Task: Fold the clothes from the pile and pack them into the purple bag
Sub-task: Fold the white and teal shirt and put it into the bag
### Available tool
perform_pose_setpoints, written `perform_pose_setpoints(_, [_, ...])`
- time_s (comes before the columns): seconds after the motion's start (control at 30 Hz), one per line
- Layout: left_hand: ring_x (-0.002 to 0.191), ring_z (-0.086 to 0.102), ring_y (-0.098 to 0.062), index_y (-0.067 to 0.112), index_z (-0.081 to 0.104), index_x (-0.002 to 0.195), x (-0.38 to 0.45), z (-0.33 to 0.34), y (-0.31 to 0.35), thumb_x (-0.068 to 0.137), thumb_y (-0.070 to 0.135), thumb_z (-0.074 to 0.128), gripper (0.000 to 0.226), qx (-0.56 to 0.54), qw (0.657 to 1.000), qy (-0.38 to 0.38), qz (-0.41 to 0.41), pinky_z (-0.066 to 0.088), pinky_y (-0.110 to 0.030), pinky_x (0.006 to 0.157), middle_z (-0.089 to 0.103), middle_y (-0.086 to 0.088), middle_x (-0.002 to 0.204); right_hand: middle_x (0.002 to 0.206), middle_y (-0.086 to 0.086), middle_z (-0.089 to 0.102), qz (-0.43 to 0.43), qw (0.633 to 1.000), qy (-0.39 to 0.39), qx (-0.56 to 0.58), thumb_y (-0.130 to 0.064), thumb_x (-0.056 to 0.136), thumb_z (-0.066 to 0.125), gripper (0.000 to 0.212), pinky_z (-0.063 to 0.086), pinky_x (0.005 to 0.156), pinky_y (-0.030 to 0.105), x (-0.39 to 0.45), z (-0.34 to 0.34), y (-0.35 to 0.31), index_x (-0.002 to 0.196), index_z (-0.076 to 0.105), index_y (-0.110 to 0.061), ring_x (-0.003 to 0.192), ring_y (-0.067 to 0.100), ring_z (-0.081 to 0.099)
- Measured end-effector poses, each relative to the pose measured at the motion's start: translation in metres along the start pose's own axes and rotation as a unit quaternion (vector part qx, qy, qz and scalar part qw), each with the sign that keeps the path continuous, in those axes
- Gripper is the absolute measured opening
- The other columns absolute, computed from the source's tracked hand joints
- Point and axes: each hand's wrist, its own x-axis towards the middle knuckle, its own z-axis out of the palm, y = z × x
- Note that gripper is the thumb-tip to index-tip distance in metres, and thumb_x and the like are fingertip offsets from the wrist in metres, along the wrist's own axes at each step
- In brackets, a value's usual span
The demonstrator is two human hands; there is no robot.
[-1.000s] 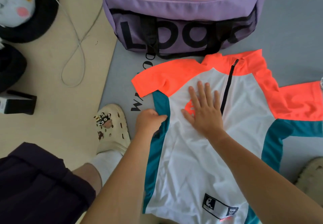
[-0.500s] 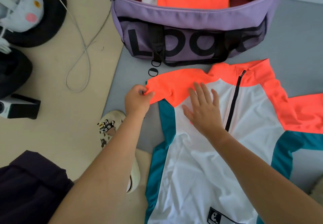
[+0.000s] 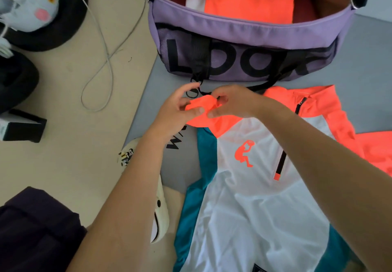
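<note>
A white jersey [image 3: 250, 208] with orange shoulders, teal side panels and a short black zip lies face up on the grey mat [image 3: 364, 63]. My left hand [image 3: 176, 110] and my right hand [image 3: 231, 102] both pinch the end of its orange left sleeve [image 3: 201, 107], bunched up between them just in front of the bag. The purple bag [image 3: 250, 29] stands open at the top of the view, with a folded orange and white garment [image 3: 248, 2] inside.
A cream clog [image 3: 158, 218] on my foot sits at the mat's left edge. On the beige floor to the left lie a looped grey cable [image 3: 106, 55], black round cushions with a plush toy [image 3: 36, 6], and a black box [image 3: 21, 127]. Dark fabric [image 3: 36, 229] is bottom left.
My right hand has lifted off the jersey's chest and joined the left hand at the sleeve end. The sleeve, flat before, is now bunched between both hands. The view has shifted down.
</note>
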Motion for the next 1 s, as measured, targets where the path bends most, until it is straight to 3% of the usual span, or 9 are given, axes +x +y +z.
perform_pose_setpoints(0.2, [0.086,0.065,-0.007,0.027,0.069,0.102,0.001,-0.007,0.001,0.084,0.019,0.076,0.021,0.035,0.995,-0.047,-0.080,0.058,-0.024,0.072,0.071,0.008,0.092,0.084,-0.003,0.063,-0.032,0.995,0.058,0.076,-0.018,0.077,0.081,0.018,0.038,0.070,0.003,-0.014,-0.025,-0.004,0.084,0.068,-0.009,0.068,-0.009,0.051])
perform_pose_setpoints(0.27, [0.088,0.065,-0.002,0.031,0.071,0.094,0.001,-0.008,0.001,0.079,0.030,0.081,0.017,0.097,0.989,-0.076,-0.079,0.055,-0.028,0.079,0.072,0.013,0.093,0.095,0.004,0.068,-0.048,0.991,0.075,0.102,-0.013,0.077,0.081,0.014,0.042,0.079,0.006,-0.016,-0.029,-0.007,0.079,0.067,-0.009,0.082,0.001,0.058])
perform_pose_setpoints(0.37, [0.135,0.039,-0.013,0.032,0.074,0.093,0.005,-0.004,-0.004,0.076,0.035,0.082,0.019,0.232,0.971,-0.043,-0.027,0.031,-0.029,0.110,0.048,0.004,0.142,0.075,0.009,0.060,-0.044,0.989,0.102,0.097,-0.011,0.077,0.080,0.022,0.042,0.067,0.019,-0.012,-0.030,-0.009,0.070,0.059,-0.017,0.070,0.011,0.049])
perform_pose_setpoints(0.43, [0.142,0.023,-0.012,0.028,0.074,0.092,0.005,-0.003,-0.002,0.080,0.032,0.080,0.014,0.261,0.965,0.018,0.012,0.019,-0.028,0.114,0.035,0.005,0.152,0.071,0.006,0.054,-0.032,0.989,0.118,0.084,-0.009,0.080,0.077,0.020,0.039,0.064,0.023,-0.009,-0.030,-0.006,0.074,0.059,-0.017,0.066,0.012,0.043])
perform_pose_setpoints(0.53, [0.096,0.058,-0.006,0.012,0.069,0.084,0.002,-0.007,0.001,0.090,0.027,0.069,0.016,0.164,0.986,0.022,0.005,0.042,-0.028,0.089,0.066,0.004,0.105,0.077,-0.005,0.059,-0.017,0.983,0.182,0.017,-0.014,0.082,0.075,0.009,0.041,0.076,0.023,-0.003,-0.027,0.000,0.086,0.069,-0.020,0.075,0.009,0.051])
perform_pose_setpoints(0.63, [0.067,0.051,-0.011,0.013,0.058,0.079,0.000,-0.017,0.002,0.096,0.028,0.059,0.022,0.152,0.986,0.064,-0.033,0.040,-0.022,0.063,0.059,0.001,0.075,0.087,-0.002,0.068,-0.020,0.977,0.210,-0.041,-0.019,0.084,0.072,0.015,0.045,0.081,0.026,0.005,-0.020,-0.006,0.098,0.075,-0.015,0.083,0.013,0.061])
perform_pose_setpoints(0.77, [0.083,0.056,-0.025,0.012,0.056,0.103,0.001,-0.026,-0.014,0.097,0.025,0.051,0.015,0.352,0.905,0.220,-0.093,0.040,-0.033,0.064,0.062,-0.005,0.092,0.104,0.005,0.071,-0.025,0.969,0.230,-0.081,-0.022,0.087,0.067,0.029,0.046,0.094,0.041,0.007,-0.002,-0.018,0.115,0.068,-0.017,0.100,0.026,0.064])
perform_pose_setpoints(0.87, [0.105,0.053,-0.034,0.007,0.047,0.123,-0.003,-0.013,-0.020,0.088,0.015,0.057,0.037,0.473,0.813,0.313,-0.129,0.040,-0.043,0.078,0.055,-0.016,0.117,0.115,0.012,0.064,-0.032,0.949,0.287,-0.125,-0.021,0.087,0.066,0.038,0.044,0.092,0.048,-0.019,0.011,-0.010,0.123,0.061,-0.010,0.108,0.034,0.057])
perform_pose_setpoints(1.0, [0.109,0.052,-0.035,0.007,0.058,0.116,-0.002,0.047,-0.025,0.080,0.021,0.062,0.038,0.544,0.797,0.234,0.115,0.039,-0.046,0.086,0.057,-0.015,0.123,0.127,0.011,0.057,0.014,0.922,0.349,-0.164,-0.016,0.089,0.062,0.039,0.042,0.093,0.047,-0.077,0.026,0.031,0.126,0.057,-0.008,0.115,0.035,0.052])
